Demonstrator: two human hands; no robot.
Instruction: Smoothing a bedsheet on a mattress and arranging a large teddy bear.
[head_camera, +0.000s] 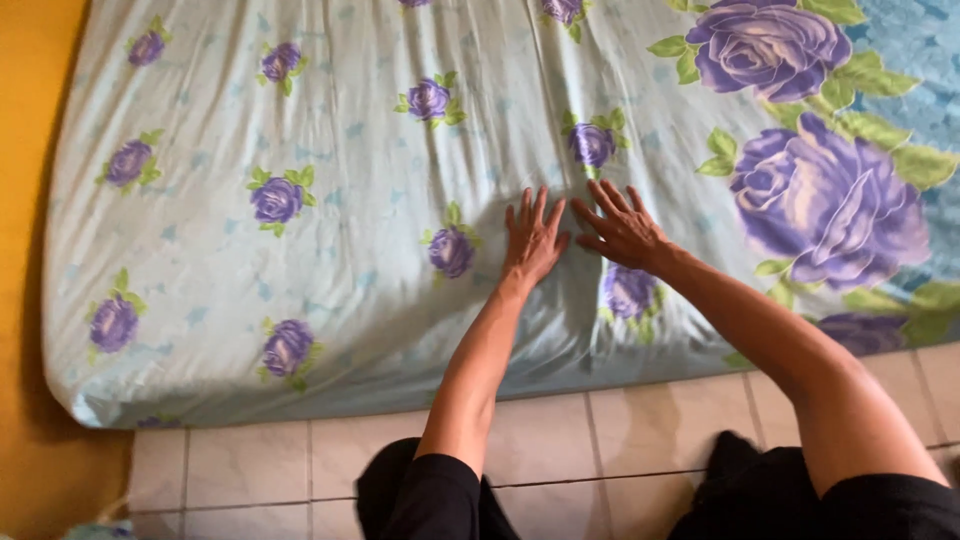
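Pressing flat, open left hand (532, 240) & right hand (622, 230) side by side on floral bedsheet (330, 200)

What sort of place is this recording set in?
Most likely a bedroom in a home: a mattress in a pale blue sheet with purple roses lies directly on a tiled floor beside a yellow wall. The left hand and right hand press on it.

The bed sheet (330, 220), filling most of the frame, is thin matt cloth, pale blue with printed purple roses, finely creased and wrinkled. Along the bottom, the floor tiles (620, 450) are smooth, faintly glossy beige ceramic. At far left, the wall (20, 300) looks matt, painted yellow.
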